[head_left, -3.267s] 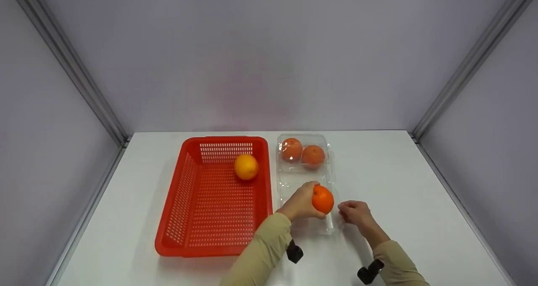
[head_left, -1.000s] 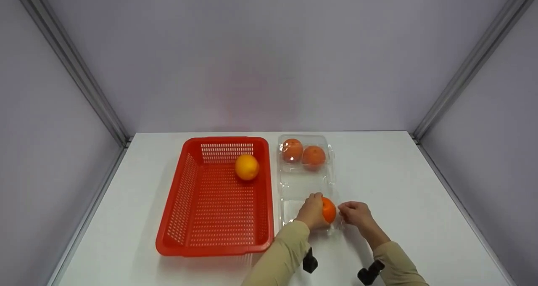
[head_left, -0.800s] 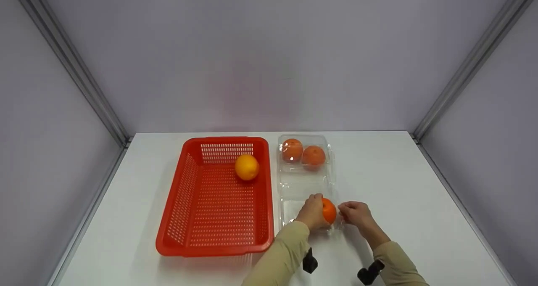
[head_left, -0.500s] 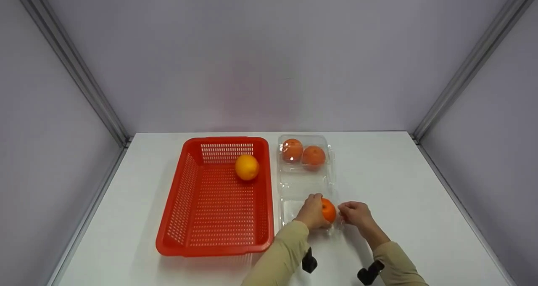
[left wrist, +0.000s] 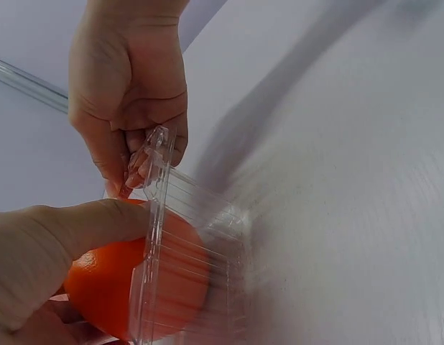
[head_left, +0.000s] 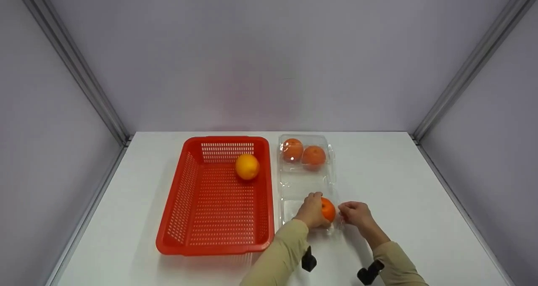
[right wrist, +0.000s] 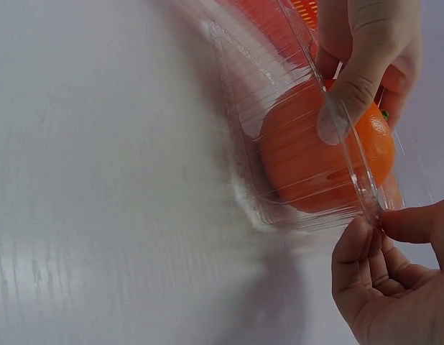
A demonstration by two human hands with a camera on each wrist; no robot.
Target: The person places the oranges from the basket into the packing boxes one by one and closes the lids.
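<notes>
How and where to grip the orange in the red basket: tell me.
Grip the orange around its widest part, from above and slightly left; that looks safest. It is round, with no stem in view, and lies near the right wall of the red basket, with bare basket floor to its left.

Right of the creased khaki left sleeve (head_left: 277, 252) come a blocky black wrist camera (head_left: 309, 260) and a matching right sleeve (head_left: 397, 263).

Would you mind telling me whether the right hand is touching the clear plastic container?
Touching: the right wrist view shows the right hand pinching the clear plastic container at its rim.
</notes>
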